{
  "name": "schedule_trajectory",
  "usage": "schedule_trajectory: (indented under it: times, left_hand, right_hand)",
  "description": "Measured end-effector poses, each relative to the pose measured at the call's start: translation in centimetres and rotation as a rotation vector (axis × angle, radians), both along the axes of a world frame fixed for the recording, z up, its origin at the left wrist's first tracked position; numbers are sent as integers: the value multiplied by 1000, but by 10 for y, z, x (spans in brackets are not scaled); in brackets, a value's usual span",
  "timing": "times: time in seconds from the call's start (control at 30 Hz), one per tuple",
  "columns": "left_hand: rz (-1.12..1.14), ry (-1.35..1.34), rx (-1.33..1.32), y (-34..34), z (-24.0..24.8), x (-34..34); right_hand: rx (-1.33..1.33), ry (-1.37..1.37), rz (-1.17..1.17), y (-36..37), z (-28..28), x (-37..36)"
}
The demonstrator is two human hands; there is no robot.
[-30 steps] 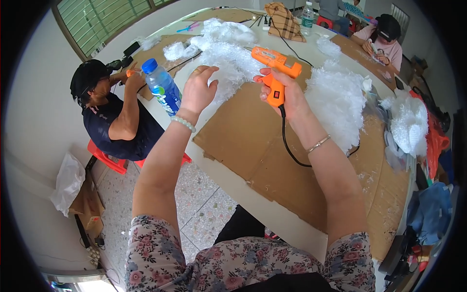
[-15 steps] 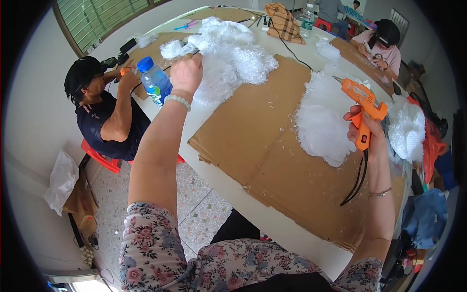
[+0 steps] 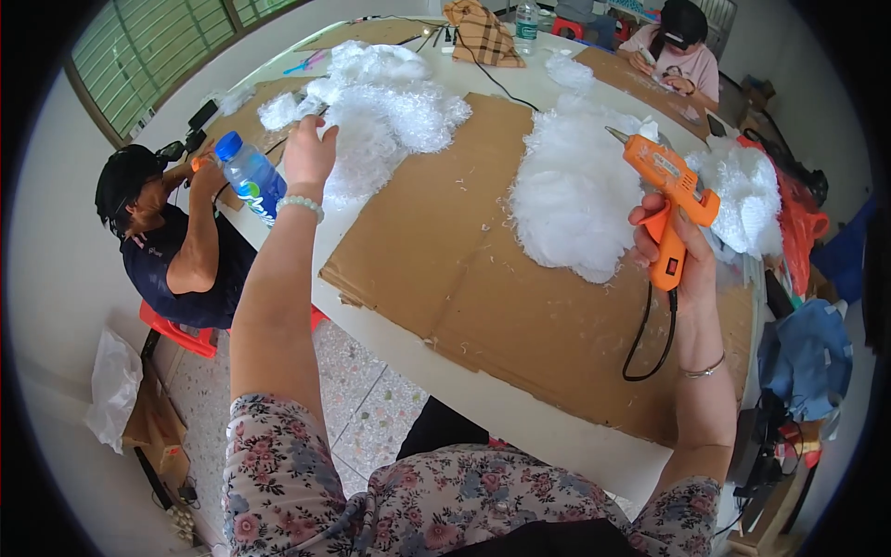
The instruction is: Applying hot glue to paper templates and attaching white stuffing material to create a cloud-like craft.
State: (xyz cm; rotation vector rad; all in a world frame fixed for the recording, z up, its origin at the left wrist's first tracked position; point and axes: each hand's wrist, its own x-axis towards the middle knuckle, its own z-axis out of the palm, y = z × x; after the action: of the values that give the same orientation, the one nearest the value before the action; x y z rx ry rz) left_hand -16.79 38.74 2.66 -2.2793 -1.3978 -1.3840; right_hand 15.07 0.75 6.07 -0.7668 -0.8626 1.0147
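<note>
My right hand (image 3: 682, 241) grips an orange hot glue gun (image 3: 670, 176) by its handle. The gun's metal nozzle points up and to the left, over a flat white fluffy piece (image 3: 571, 200) lying on brown cardboard (image 3: 436, 241). Stretched out to the left, my left hand (image 3: 309, 160) is beside a heap of shiny white shredded fluff (image 3: 394, 97). Its thumb stands apart from the fingers, and I see nothing held between them; part of the fingers is turned away from view. A blue-capped bottle (image 3: 251, 178) stands just left of that hand.
A person in dark clothes (image 3: 176, 232) sits at the left, another in pink (image 3: 682, 70) at the far right. More white fluff (image 3: 738, 190) and a red plastic bag (image 3: 800, 223) lie at the right edge. A checked cloth (image 3: 483, 35) and clear bottle (image 3: 526, 26) are at the back.
The view has shifted, so the table's things appear further left. My left hand was closed by the fluff heap; now its thumb is spread. The glue gun stays in my right hand.
</note>
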Motion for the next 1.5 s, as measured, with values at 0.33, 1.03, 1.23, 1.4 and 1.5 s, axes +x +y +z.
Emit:
schedule_trajectory:
  times: [0.33, 1.03, 1.23, 1.4, 1.5]
  left_hand:
    - [-777, -2, 287, -210, 28, 94]
    - [-1145, -617, -1257, -370, -30, 158]
    - [-1260, -731, -1316, -361, -37, 134]
    - [-1279, -756, -1300, -368, -41, 124]
    - [-1294, -731, -1279, -375, -40, 123]
  right_hand:
    - [-38, 194, -46, -36, -18, -3]
    - [94, 9, -125, -96, -23, -6]
    - [119, 126, -78, -106, -18, 2]
    - [40, 293, -219, -111, -16, 4]
    - [117, 322, -222, -115, -15, 16]
